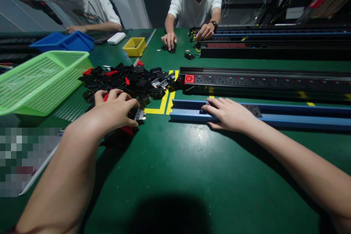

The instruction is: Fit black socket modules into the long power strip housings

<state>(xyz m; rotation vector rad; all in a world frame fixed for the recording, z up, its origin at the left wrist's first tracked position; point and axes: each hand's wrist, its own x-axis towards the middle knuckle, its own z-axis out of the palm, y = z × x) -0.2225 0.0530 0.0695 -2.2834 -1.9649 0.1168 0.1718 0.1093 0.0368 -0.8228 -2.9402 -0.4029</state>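
At the near edge of a heap of black and red socket modules [131, 80], my left hand [113, 109] is closed, thumb and fingers around a black socket module [140, 115] with metal terminals. More modules lie beneath that palm, partly hidden. A long blue channel [296, 121] runs off to the right. Over its left end rests my right hand [229, 115], the thumb at the near wall and the fingers reaching inside. Something dark at those fingertips is mostly covered. Farther along the channel sits a black socket module [253, 110].
A black power strip [233, 80] with a red end socket lies behind the channel. At left are a green basket [46, 76], blue bins [65, 42] and a yellow bin [135, 46]. Across the table, a co-worker's hand [169, 40] touches a black part; another person sits at left.
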